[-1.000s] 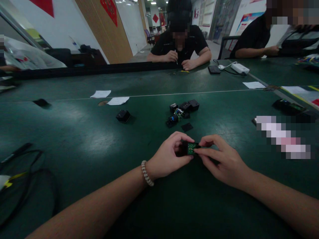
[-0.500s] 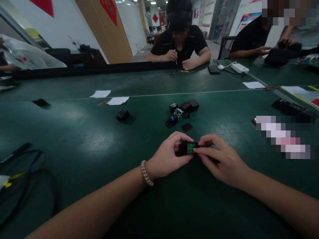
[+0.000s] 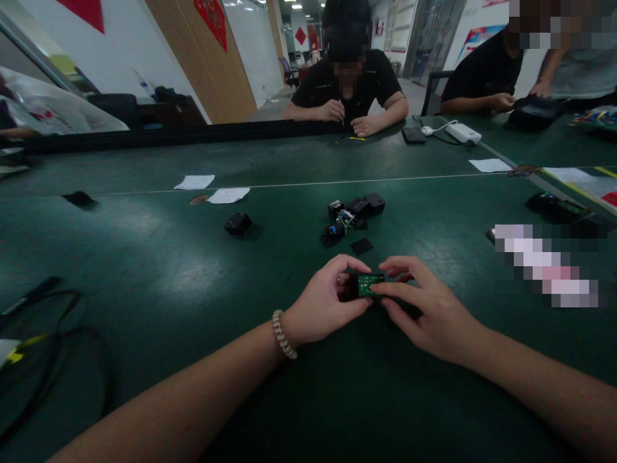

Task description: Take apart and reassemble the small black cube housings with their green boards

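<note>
My left hand (image 3: 324,297) is closed around a small black casing, its thumb on the near side and fingers on the far side. A green circuit board (image 3: 365,285) shows in the casing's upward face. The index fingertip of my right hand (image 3: 424,302) rests on the board. The other fingers of that hand are spread apart near the casing's right end, and its thumb is below. Just beyond my hands lies a flat black plate (image 3: 361,245). Behind it sits a cluster of small black cases (image 3: 373,203) and a loose circuit board with blue parts (image 3: 341,222).
A black cube-shaped case (image 3: 238,224) stands to the left on the green table (image 3: 144,283). Black cables (image 3: 58,321) lie at the left edge. Paper slips (image 3: 228,195) lie farther back. A blurred-out flat object (image 3: 544,267) is on the right. A co-worker (image 3: 344,90) sits opposite.
My right fingers have spread and loosened, with the index finger now on the board. More of the green board shows. The left hand has hardly moved.
</note>
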### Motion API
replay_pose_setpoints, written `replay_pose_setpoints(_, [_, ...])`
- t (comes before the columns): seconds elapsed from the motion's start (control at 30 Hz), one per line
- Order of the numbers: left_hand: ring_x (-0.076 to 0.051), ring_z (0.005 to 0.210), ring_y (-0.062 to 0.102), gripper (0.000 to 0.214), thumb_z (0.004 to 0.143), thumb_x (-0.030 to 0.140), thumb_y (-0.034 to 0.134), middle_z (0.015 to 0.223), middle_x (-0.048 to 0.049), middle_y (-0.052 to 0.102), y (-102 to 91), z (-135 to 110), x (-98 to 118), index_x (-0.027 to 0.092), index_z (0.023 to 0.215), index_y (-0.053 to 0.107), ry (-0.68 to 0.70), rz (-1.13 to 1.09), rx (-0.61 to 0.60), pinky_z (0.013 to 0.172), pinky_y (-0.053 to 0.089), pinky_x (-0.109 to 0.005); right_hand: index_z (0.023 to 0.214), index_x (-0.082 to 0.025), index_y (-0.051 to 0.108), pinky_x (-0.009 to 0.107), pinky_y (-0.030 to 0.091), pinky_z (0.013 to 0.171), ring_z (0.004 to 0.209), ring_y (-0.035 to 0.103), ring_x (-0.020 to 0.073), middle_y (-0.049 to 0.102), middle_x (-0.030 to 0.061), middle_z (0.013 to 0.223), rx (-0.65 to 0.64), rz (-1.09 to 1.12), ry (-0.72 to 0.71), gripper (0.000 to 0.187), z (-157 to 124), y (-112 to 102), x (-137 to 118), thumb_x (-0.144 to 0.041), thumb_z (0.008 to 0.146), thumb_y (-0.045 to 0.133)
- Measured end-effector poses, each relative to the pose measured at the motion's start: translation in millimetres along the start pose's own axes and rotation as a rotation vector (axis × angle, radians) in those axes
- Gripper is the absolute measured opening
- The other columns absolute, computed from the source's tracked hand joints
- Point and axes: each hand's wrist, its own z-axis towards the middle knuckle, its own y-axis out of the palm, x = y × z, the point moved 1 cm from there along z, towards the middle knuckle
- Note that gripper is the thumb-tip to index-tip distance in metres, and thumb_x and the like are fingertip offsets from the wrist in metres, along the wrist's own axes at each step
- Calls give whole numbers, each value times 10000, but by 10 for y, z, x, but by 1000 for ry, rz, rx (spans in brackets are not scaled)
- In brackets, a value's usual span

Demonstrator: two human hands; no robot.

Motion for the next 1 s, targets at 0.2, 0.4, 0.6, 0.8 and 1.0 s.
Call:
replay_pose_setpoints(0.2, [-203,980,702,433,785,117,774,1072,-46,683,2,6,11,188,1162,573,0,-7,-1,853,579,-369,1226,-236,688,533,629,934,1217,633,311,607,148,1329,-7,5,4,323,-13,25,22,-112,938,610])
replay_pose_setpoints(0.4, [-209,1004,699,436,800,124,775,1072,-50,688,10,-1,22,193,1178,570,-22,-33,-16,884,577,-378,1218,-215,680,496,637,910,1183,653,296,627,157,1288,12,26,-12,303,-14,29,35,-109,950,588])
replay_pose_setpoints(0.6, [-209,1021,689,432,822,146,778,1116,-59,674,2,-5,8,201,1191,560,-3,-25,-22,899,574,-381,1288,-204,599,476,622,933,1157,669,276,655,153,1264,42,81,9,349,-18,27,44,-120,950,598])
replay_pose_setpoints(0.8, [-210,1036,688,399,859,178,767,1136,-58,667,-8,-6,20,207,1197,557,35,-3,-17,917,564,-377,1292,-183,529,411,646,779,947,735,259,708,143,1136,95,127,162,397,-40,41,59,-194,915,653])
replay_pose_setpoints(1.0, [-191,986,674,389,849,215,799,1110,-49,657,-17,2,36,202,1154,558,22,4,4,881,561,-360,1283,-219,501,389,633,796,946,747,247,730,106,1083,125,243,242,371,-29,46,65,-238,939,639])
